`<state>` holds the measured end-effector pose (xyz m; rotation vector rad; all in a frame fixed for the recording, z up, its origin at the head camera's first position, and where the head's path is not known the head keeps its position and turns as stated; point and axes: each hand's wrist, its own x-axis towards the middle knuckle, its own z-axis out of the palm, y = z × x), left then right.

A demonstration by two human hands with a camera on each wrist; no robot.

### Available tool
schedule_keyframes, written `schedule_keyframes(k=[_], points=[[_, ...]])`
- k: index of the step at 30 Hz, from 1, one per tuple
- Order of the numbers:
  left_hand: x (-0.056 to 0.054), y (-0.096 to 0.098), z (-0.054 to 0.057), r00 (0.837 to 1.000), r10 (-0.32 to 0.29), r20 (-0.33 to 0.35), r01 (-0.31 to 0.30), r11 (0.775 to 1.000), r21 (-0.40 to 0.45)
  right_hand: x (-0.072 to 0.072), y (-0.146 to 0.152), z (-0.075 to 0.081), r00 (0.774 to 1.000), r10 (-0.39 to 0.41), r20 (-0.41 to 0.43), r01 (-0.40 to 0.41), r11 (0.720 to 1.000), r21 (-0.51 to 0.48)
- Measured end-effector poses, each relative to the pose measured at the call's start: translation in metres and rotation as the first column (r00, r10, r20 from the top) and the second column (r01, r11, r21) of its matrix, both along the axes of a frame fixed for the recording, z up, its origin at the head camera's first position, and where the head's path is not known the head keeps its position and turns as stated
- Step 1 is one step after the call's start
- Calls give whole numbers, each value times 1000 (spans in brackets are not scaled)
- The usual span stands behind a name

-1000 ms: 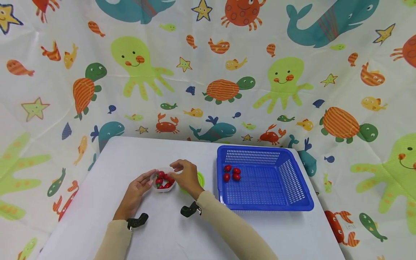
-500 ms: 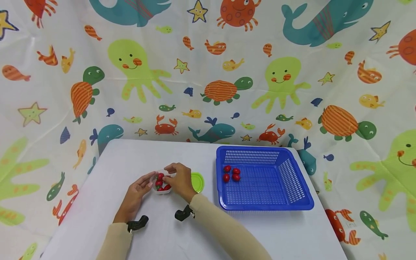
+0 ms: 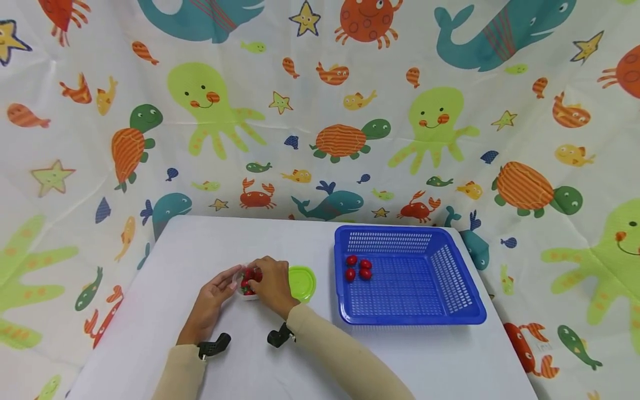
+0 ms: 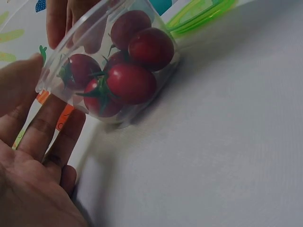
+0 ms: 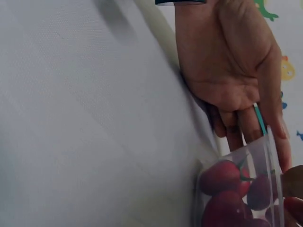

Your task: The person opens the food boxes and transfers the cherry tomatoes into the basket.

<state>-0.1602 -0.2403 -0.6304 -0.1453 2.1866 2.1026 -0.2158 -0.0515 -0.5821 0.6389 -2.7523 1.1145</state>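
Note:
A clear plastic container [image 4: 118,111] of red cherry tomatoes [image 4: 131,83], some with green stems, stands on the table left of centre. My left hand [image 3: 212,297] holds its left side, with the thumb at the rim and the fingers along the outer wall. From the other side my right hand [image 3: 272,286] reaches over the rim, its thumb and fingers about a cherry tomato [image 3: 257,273]. Only a bit of this grip shows at the edge of the right wrist view. The right hand covers part of the container in the head view.
A round green lid [image 3: 302,283] lies just right of the right hand. Farther right stands a blue plastic basket [image 3: 410,320], with several cherry tomatoes [image 3: 365,274] at its left. A curtain [image 3: 320,111] printed with sea animals hangs behind the white table [image 3: 210,239].
My right hand has moved left and down into the container, uncovering the green lid. The left hand stays at the container's left side. The tomatoes in the basket have not moved.

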Motion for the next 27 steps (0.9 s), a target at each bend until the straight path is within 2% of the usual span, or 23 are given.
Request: schedule_keyframes(k=[7, 21, 27], points=[[-1, 0, -3, 1000, -10, -3, 10, 1000, 26, 3, -4, -4, 1000, -3, 1, 3, 1000, 6], [-2, 1, 0, 1000, -8, -17, 8, 999, 34, 1, -9, -7, 999, -6, -39, 8, 999, 45], [-1, 2, 0, 1000, 4, -15, -3, 1000, 25, 1, -10, -5, 1000, 2, -11, -2, 1000, 27]])
